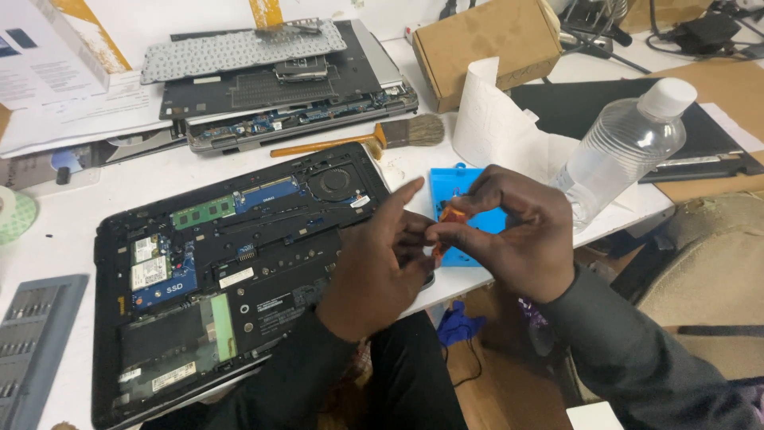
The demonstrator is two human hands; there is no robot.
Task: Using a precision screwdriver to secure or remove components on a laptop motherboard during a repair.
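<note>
Nearest the camera, both hands meet above the front edge of the white surface. The left hand and the right hand share a small orange part: the grip of each hand pinches it between thumb and fingertips, with the left forefinger standing out straight and upward. The part is held in the air, just over a bright blue tray that lies at the edge of the surface, partly hidden by the fingers. Both arms wear dark sleeves.

Just left of the hands lies an opened laptop, its bottom cover off, showing a green memory stick, blue circuit boards, a round fan and a flat black battery. At the far left edge a grey bit holder rests on the surface.

To the right of the hands stands a tilted clear plastic bottle with a white cap, beside a loose strip of white paper roll.

Further back, a wooden-handled brush lies between the open laptop and a second dismantled laptop, which carries a loose grey keyboard on top. Behind the paper sits a brown cardboard box, and white papers cover the far left corner.
</note>
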